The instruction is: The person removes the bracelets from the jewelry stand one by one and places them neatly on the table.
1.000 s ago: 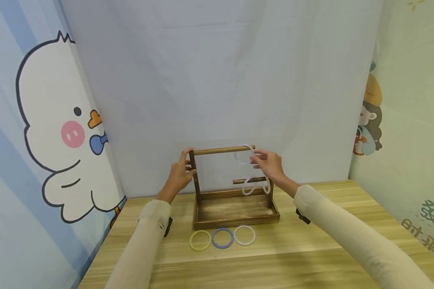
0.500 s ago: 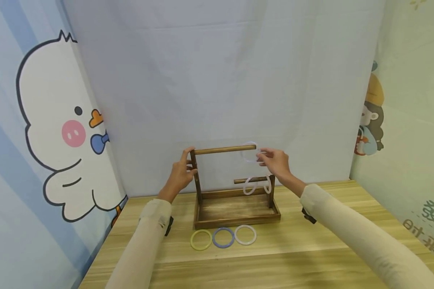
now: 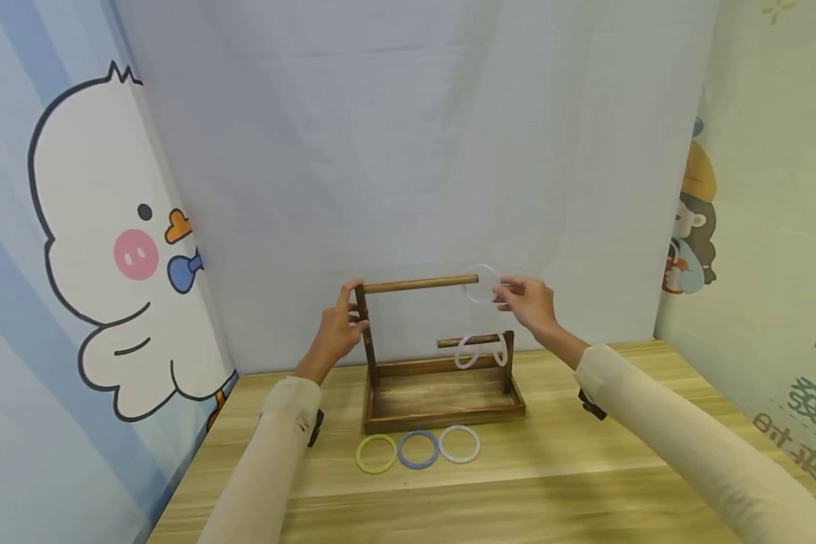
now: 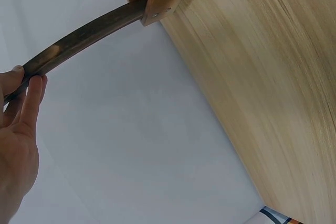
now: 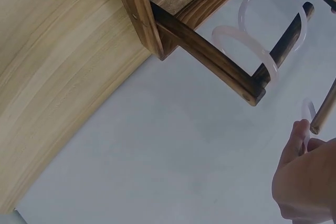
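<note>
A dark wooden rack (image 3: 445,415) with a tray base has two horizontal bars. My left hand (image 3: 336,332) grips the top of its tall left post (image 4: 89,32), thumb on one side and fingers on the other. With thumb and fingertips, my right hand (image 3: 527,304) pinches a pale translucent ring (image 3: 481,301) at the free right end of the upper bar (image 3: 418,285). In the right wrist view the held ring (image 5: 308,108) shows edge-on beside the bar's tip. Two more pale rings (image 5: 244,38) hang on the lower bar (image 3: 452,342).
On the table in front of the tray lie a yellow ring (image 3: 377,471), a blue ring (image 3: 418,466) and a white ring (image 3: 459,460), side by side. A pale curtain (image 3: 408,151) hangs close behind the rack, with printed cloth walls at both sides.
My right hand has moved to the right, drawing the pale ring along to the upper bar's free end. The left hand keeps its grip on the post.
</note>
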Demonstrator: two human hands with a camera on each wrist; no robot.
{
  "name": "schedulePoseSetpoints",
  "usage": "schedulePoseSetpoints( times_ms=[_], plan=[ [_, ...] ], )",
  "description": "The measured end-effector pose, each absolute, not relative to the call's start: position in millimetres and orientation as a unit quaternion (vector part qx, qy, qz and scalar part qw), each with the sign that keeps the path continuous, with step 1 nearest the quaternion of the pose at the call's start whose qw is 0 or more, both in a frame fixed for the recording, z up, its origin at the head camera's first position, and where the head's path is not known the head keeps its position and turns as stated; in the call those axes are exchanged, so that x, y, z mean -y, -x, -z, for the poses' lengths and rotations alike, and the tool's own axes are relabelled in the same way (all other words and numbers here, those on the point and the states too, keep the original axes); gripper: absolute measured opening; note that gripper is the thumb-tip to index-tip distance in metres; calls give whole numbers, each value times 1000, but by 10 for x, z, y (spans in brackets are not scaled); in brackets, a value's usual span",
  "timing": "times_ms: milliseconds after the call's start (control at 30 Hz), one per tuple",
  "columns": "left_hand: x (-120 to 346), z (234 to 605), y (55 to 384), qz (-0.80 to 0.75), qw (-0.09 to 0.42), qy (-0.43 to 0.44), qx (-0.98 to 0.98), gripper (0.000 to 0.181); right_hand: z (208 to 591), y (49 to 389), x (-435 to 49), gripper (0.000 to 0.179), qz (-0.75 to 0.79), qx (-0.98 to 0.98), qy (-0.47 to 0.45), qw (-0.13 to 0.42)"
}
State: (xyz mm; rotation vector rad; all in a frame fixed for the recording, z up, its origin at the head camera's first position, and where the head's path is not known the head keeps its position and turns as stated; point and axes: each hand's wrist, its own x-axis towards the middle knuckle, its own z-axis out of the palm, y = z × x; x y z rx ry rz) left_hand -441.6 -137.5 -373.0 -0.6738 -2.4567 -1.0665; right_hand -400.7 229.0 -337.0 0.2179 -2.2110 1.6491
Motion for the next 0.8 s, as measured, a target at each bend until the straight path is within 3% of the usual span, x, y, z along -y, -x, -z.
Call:
schedulePoseSetpoints(
  times_ms=[800],
  plan=[
    [1374,3744,4421,371,187,245,876,85,3408,3774,-2568,39,-578,795,-91,161]
  ],
)
